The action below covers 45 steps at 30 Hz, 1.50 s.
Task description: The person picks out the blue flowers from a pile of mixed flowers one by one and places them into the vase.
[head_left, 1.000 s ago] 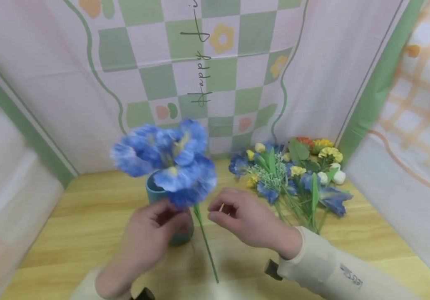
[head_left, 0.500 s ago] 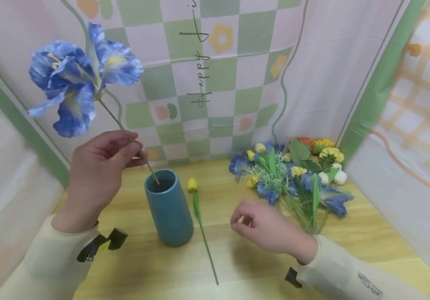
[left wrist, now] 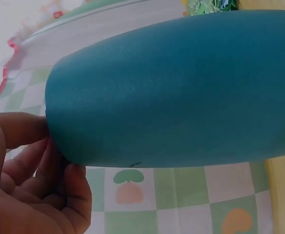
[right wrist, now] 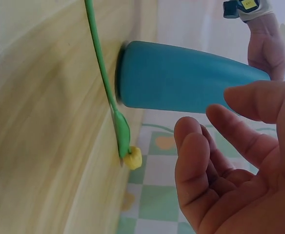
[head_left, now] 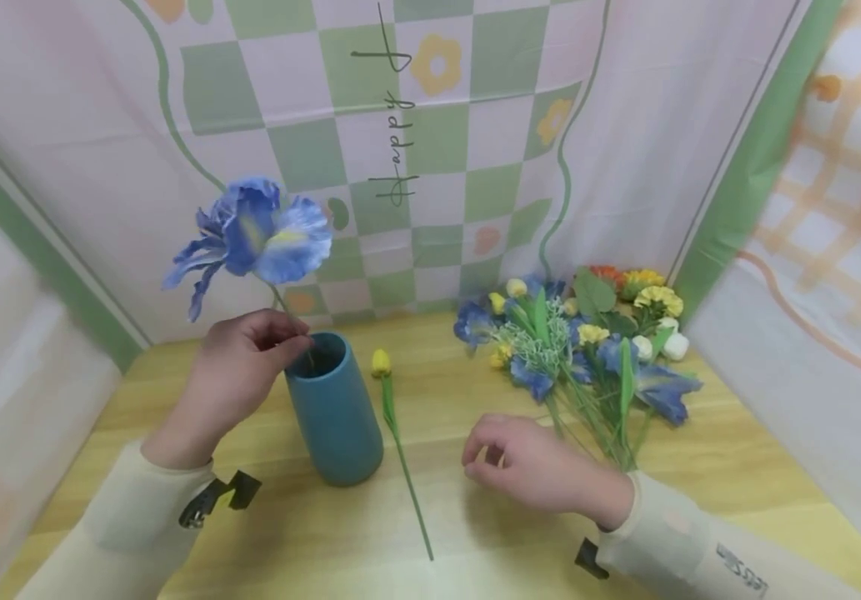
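Observation:
My left hand [head_left: 238,375] pinches the thin stem of a blue iris [head_left: 257,229] at the rim of a teal vase [head_left: 336,425]. The stem's lower part goes down into the vase's mouth, and the bloom leans left above the hand. In the left wrist view the vase [left wrist: 172,92] hides the stem, with the fingers close by its rim. A yellow tulip [head_left: 381,363] lies on the table right of the vase, its green stem toward me. My right hand [head_left: 538,462] hovers right of the tulip, fingers loosely bent and holding nothing; the right wrist view shows the same hand [right wrist: 245,165].
A pile of artificial flowers [head_left: 580,350], blue, yellow, white and orange, lies at the right back of the wooden table [head_left: 460,533]. A checked cloth [head_left: 438,142] hangs behind the table, and more cloth hangs at both sides.
The left hand has carried the iris from low in front of the vase, up and left, then down so its stem enters the mouth. The right hand has drawn back rightward from the tulip.

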Tool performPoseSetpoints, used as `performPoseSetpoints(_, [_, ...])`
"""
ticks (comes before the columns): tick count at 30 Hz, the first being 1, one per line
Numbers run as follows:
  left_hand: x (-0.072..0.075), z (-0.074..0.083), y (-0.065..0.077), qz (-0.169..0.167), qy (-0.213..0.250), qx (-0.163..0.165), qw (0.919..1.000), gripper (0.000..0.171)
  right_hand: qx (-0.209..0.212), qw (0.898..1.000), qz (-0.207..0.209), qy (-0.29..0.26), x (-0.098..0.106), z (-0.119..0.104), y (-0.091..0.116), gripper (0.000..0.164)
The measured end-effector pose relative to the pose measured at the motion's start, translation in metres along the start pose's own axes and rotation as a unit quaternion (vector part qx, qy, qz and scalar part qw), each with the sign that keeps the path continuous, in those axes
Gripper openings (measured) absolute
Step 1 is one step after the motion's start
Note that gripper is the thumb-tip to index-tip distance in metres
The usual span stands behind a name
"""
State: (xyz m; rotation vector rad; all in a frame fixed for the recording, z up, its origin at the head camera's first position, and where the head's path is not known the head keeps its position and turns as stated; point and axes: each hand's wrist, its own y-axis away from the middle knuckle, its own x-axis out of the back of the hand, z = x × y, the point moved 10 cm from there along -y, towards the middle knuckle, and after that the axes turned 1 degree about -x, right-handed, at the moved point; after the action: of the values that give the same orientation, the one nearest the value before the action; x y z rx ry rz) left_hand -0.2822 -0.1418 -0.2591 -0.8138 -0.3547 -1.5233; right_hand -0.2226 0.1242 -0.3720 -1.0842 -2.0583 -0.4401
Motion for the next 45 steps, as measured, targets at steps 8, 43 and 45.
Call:
performPoseSetpoints(8, [0.001,-0.003,-0.004,0.003,0.01,0.011,0.9999,0.025,0.013,1.0,0.0,0.0,-0.004,-0.003,0.002,0.005])
performPoseSetpoints(43, [-0.023,-0.052,0.004,0.013,0.233,0.108,0.9663,0.036,-0.006,0.999,-0.039,-0.015,-0.017,0.009,0.017,0.007])
performPoseSetpoints(45, [-0.029,-0.053,0.005,0.006,0.273,0.11,0.9557,0.036,-0.009,0.999,-0.041,-0.014,-0.018,0.011,0.018,0.007])
